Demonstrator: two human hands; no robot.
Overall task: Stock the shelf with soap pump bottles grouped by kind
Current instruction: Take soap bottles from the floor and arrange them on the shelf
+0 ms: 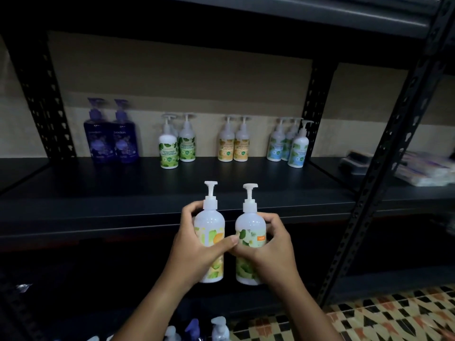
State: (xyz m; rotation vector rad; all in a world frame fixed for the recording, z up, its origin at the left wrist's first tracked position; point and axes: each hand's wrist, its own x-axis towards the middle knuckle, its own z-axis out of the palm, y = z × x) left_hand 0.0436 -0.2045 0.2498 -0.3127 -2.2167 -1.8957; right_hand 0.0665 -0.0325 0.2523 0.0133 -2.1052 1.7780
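My left hand point(194, 244) grips a white pump bottle with a yellow-orange label point(212, 225), held upright in front of the shelf's front edge. Right beside it my right hand point(268, 247) grips a white pump bottle with a green label point(248, 232), also upright. On the black shelf point(172, 190) bottles stand in groups along the back: two purple bottles point(110, 134) at the left, then two green-label bottles point(177, 141), two yellow-label bottles point(234, 141), and three blue-label bottles point(288, 143) at the right.
Perforated black uprights point(384, 153) frame the shelf on both sides. A pile of packets point(413, 168) lies on the neighbouring shelf at the right. More pump tops point(197, 328) show at the bottom edge. A patterned floor point(384, 316) lies at the lower right.
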